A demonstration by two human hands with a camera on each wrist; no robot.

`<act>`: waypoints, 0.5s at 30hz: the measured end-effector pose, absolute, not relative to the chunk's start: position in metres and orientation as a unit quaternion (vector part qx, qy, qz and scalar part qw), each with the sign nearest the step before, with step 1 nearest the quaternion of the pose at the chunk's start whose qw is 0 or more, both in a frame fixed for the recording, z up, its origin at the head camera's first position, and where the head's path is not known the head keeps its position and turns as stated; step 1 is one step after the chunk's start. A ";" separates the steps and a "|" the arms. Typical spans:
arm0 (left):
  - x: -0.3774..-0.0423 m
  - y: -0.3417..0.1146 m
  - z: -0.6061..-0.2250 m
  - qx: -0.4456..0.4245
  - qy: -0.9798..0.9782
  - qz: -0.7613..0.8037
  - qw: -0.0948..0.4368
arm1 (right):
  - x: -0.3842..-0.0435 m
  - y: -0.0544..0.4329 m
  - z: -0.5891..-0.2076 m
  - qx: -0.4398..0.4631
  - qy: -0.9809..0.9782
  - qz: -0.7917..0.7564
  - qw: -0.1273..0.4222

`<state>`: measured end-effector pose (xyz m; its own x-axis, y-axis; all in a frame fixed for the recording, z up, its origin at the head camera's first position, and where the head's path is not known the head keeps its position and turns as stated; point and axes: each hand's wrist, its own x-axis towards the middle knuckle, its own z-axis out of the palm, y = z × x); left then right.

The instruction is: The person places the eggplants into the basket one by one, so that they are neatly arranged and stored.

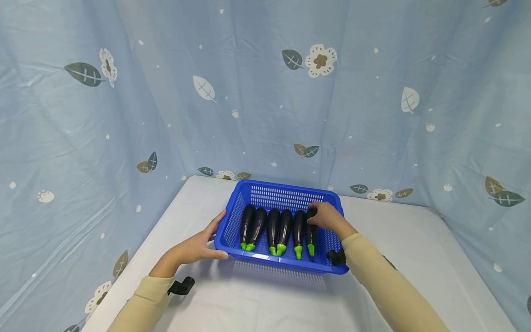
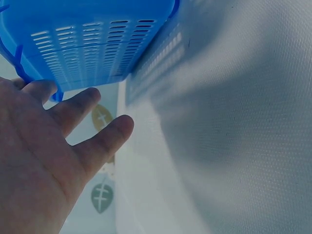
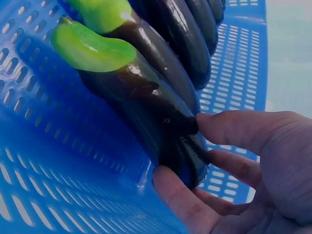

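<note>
A blue plastic basket (image 1: 290, 187) with slotted walls holds several dark purple eggplants (image 1: 285, 226), laid side by side with green stem ends toward the front. At the basket's right side, my right hand (image 1: 329, 216) grips the blunt far end of the rightmost eggplant (image 3: 146, 107) between thumb and fingers. That eggplant lies against its neighbour, its green cap (image 3: 92, 48) pointing away from the hand. My left hand (image 1: 195, 248) is at the basket's left end, thumb by the front corner. Its fingers (image 2: 105, 141) are spread and mostly straight, some right at the rim.
The basket stands on a table with a white cover (image 1: 257, 299). Blue curtains (image 1: 257, 92) with leaf and flower prints surround the back and sides. A black wrist camera (image 1: 181, 286) sits on the left wrist, another (image 1: 336, 257) on the right.
</note>
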<state>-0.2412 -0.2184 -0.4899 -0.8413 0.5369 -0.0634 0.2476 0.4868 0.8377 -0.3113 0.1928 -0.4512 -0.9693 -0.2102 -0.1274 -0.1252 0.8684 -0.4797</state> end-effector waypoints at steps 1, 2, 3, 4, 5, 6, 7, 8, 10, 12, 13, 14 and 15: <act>-0.241 -0.219 -0.490 0.232 0.847 0.451 0.161 | -0.312 0.192 -0.452 -0.086 0.963 -0.241 0.089; -0.241 -0.219 -0.490 0.232 0.847 0.451 0.161 | -0.313 0.192 -0.452 -0.086 0.963 -0.239 0.090; -0.241 -0.219 -0.489 0.231 0.847 0.451 0.161 | -0.313 0.191 -0.453 -0.086 0.963 -0.238 0.090; -0.241 -0.219 -0.489 0.231 0.847 0.451 0.160 | -0.314 0.191 -0.453 -0.087 0.964 -0.234 0.090; -0.241 -0.219 -0.489 0.231 0.848 0.450 0.160 | -0.314 0.190 -0.454 -0.089 0.965 -0.228 0.090; -0.241 -0.219 -0.489 0.230 0.848 0.450 0.160 | -0.315 0.190 -0.455 -0.091 0.967 -0.221 0.091; -0.240 -0.220 -0.488 0.230 0.848 0.449 0.159 | -0.315 0.189 -0.456 -0.091 0.968 -0.216 0.094; -0.240 -0.220 -0.488 0.229 0.849 0.449 0.159 | -0.315 0.189 -0.457 -0.092 0.968 -0.212 0.097; -0.240 -0.220 -0.488 0.228 0.849 0.449 0.159 | -0.316 0.188 -0.461 -0.091 0.969 -0.204 0.104; -0.240 -0.219 -0.488 0.228 0.849 0.449 0.160 | -0.315 0.188 -0.462 -0.088 0.969 -0.203 0.110; -0.240 -0.218 -0.488 0.227 0.849 0.449 0.160 | -0.315 0.187 -0.462 -0.084 0.969 -0.203 0.112; -0.240 -0.218 -0.488 0.227 0.849 0.450 0.161 | -0.314 0.187 -0.462 -0.083 0.969 -0.203 0.113; -0.240 -0.218 -0.488 0.227 0.849 0.449 0.162 | -0.314 0.187 -0.462 -0.082 0.969 -0.203 0.113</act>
